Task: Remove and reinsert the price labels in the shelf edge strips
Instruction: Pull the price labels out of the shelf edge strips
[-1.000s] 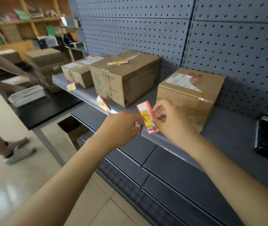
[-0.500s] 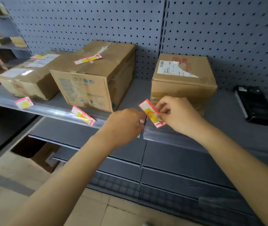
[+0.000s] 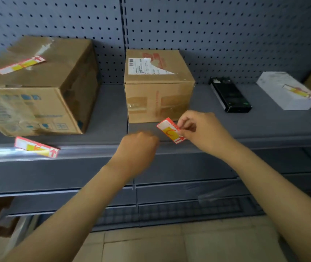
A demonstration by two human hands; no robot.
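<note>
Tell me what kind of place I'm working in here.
Most likely a shop aisle or stockroom: grey pegboard-backed shelving, red-and-yellow price labels at the shelf edge strip, and cardboard boxes on the shelf.

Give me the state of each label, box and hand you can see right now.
held price label: pinched by the right hand, out of the strip, tilted
right hand: pinching the held label
left hand: fingers curled, blurred, grip unclear
second price label: tilted at the shelf edge strip
large box: closed, a label lying on top
small box: closed, taped
black device: lying flat
</note>
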